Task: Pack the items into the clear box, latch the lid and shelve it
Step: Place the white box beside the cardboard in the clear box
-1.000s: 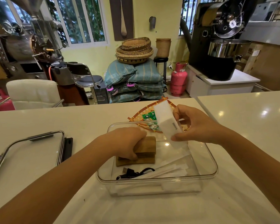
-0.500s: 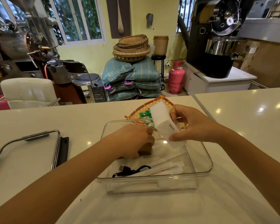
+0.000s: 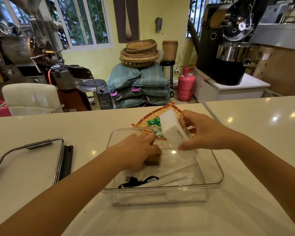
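The clear box (image 3: 218, 176) sits open on the white counter in front of me. Inside it my left hand (image 3: 138, 150) covers and grips a brown wooden block (image 3: 152, 160) near the back left. My right hand (image 3: 204, 132) holds a white rectangular box (image 3: 174, 132) tilted over the clear box's back edge. A black USB cable (image 3: 136, 181) and several white paper-wrapped sticks (image 3: 175, 178) lie at the front of the clear box. The lid (image 3: 27, 159), clear with a grey rim, lies flat at the left.
A woven tray (image 3: 143, 120) holding small green packets (image 3: 153, 122) sits just behind the clear box. A seam splits the counter on the right. Beyond the counter stand a white chair (image 3: 31, 97), stacked sacks, a pink gas cylinder and a black roasting machine.
My left hand has slid the wooden block toward the back left of the clear box and now covers most of it. The white box in my right hand has barely shifted.
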